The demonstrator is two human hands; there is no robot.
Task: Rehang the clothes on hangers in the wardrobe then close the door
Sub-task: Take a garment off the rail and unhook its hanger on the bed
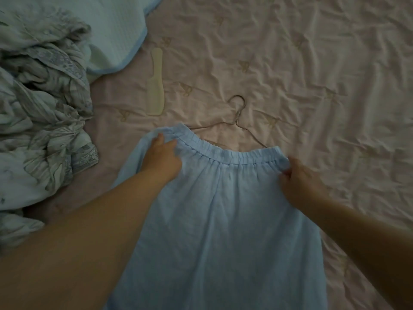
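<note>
Two bare hands work the elastic waistband of a pale blue, gathered cotton garment (223, 209) spread on a wrinkled pink bedsheet (312, 63), as I see it from the head camera, the only view I have. My left hand (162, 156) lies on the waistband's left end, fingers curled into the gathered cloth and gripping it. My right hand (299, 179) pinches the waistband's right corner between thumb and curled fingers. The garment lies between the two grips and trails back from them toward me, its long axis running from the waistband at the far end down to the bottom edge of the frame, where its hem is cut off. The waistband points away from me and sags in a shallow curve between the hands.

A thin silver wire hanger (238, 117) lies flat on the sheet just beyond the waistband, its hook pointing away from me; its lower part is hidden under the blue cloth, so I cannot tell how far it reaches inside. A cream plastic comb (155, 83) lies on the sheet to the left of the hanger, well apart from the garment. A crumpled grey-and-white leaf-print quilt (40, 108) is heaped along the left side, and a pale green pillow with blue piping (100, 25) sits at the upper left.
</note>
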